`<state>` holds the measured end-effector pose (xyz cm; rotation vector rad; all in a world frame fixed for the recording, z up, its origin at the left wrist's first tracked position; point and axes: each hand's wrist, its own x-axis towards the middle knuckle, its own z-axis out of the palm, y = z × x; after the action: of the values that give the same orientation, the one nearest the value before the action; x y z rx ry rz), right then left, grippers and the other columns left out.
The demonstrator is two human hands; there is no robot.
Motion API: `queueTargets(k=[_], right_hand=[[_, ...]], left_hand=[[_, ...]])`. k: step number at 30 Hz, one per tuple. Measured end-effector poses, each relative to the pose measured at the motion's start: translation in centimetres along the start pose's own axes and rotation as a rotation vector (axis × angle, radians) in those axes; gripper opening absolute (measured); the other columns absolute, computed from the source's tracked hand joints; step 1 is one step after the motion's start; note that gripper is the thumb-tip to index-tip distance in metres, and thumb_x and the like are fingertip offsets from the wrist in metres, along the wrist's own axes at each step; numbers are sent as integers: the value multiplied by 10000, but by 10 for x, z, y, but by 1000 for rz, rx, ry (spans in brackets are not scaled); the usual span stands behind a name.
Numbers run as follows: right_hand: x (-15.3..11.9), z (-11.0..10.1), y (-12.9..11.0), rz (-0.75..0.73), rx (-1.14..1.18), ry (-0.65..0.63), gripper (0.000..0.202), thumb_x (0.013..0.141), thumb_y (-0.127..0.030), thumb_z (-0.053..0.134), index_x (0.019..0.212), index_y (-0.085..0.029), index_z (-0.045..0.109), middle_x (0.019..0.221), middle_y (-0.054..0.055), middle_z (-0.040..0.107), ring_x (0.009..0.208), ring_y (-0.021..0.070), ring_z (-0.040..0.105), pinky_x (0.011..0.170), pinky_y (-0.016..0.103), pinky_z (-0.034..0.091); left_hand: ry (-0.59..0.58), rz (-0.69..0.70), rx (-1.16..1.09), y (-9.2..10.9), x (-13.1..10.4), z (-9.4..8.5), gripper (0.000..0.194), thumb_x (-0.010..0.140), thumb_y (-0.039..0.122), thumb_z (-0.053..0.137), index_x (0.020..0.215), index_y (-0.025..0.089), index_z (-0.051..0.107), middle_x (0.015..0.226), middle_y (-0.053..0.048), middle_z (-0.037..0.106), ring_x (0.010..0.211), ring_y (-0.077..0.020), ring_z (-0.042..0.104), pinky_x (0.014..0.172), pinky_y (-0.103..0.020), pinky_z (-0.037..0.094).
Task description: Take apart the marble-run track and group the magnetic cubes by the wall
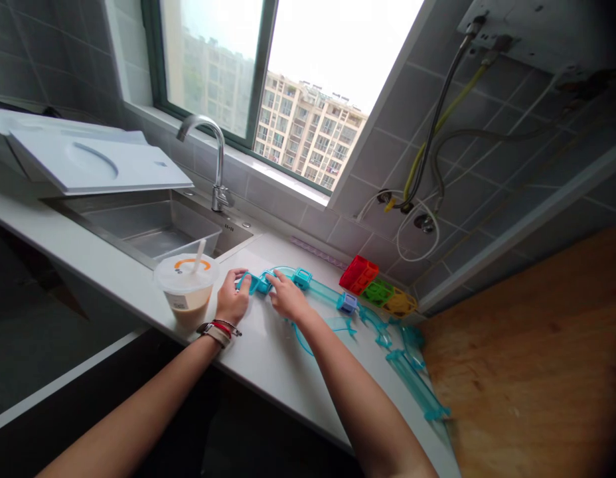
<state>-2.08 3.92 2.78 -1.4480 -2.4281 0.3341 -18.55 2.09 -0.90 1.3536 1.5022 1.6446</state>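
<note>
My left hand [233,297], with a red band and a beaded bracelet at the wrist, pinches a teal plastic piece [247,283] above the white counter. Close on its right, my right hand [286,295] has its fingers on a second teal connector [264,281]; the two pieces meet or nearly meet. A curved teal track runs behind my fingers to a square teal block [302,278]. From there a straight clear-teal track [324,291] leads to a blue-violet block [347,303]. Part of a curved track [302,340] shows beside my right forearm.
A lidded drink cup [187,292] with a straw stands left of my left hand, near the counter edge. Behind it is the sink [139,222] with a faucet. Red [358,275], green [378,291] and yellow blocks line the wall; more teal tracks [417,385] lie right.
</note>
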Motion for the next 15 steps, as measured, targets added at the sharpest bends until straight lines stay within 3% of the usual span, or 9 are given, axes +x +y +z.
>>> queueTargets(k=[4, 7, 10, 12, 15], right_hand=[[-12, -1, 3, -17, 75, 90, 674, 872, -217, 668, 1509, -208, 445, 1636, 143, 319, 1478, 309, 363, 1195, 475, 353], [-27, -11, -3, -73, 175, 194, 747, 836, -259, 713, 1522, -225, 421, 1558, 148, 421, 1429, 310, 417, 1182, 494, 366], [-41, -22, -7, -115, 390, 133, 729, 853, -302, 697, 1523, -265, 412, 1414, 124, 546, 1121, 238, 648, 995, 424, 539], [-49, -27, -6, -77, 499, 63, 718, 855, -316, 693, 1519, -276, 421, 1388, 125, 558, 975, 204, 688, 836, 369, 590], [-55, -31, 1, 54, 624, -17, 758, 860, -394, 705, 1541, -276, 394, 1388, 139, 560, 968, 209, 689, 752, 335, 589]], left_hand=[[-61, 93, -136, 7, -3, 1, 427, 889, 417, 657, 1244, 201, 560, 1238, -133, 655, 1120, -284, 658, 895, -423, 564], [-173, 209, -208, 15, -8, 2, 529, 839, 331, 737, 1304, 224, 509, 1277, -122, 633, 1136, -270, 655, 958, -440, 553], [-269, 324, -235, 17, -12, 3, 584, 822, 252, 747, 1342, 232, 481, 1286, -122, 624, 1176, -266, 640, 1004, -453, 539], [-340, 395, -212, 15, -15, 4, 640, 811, 212, 745, 1382, 241, 458, 1300, -124, 620, 1193, -267, 634, 1014, -457, 539], [-428, 506, -137, 14, -18, 7, 661, 819, 181, 722, 1414, 258, 444, 1343, -122, 592, 1185, -261, 641, 1017, -454, 544]])
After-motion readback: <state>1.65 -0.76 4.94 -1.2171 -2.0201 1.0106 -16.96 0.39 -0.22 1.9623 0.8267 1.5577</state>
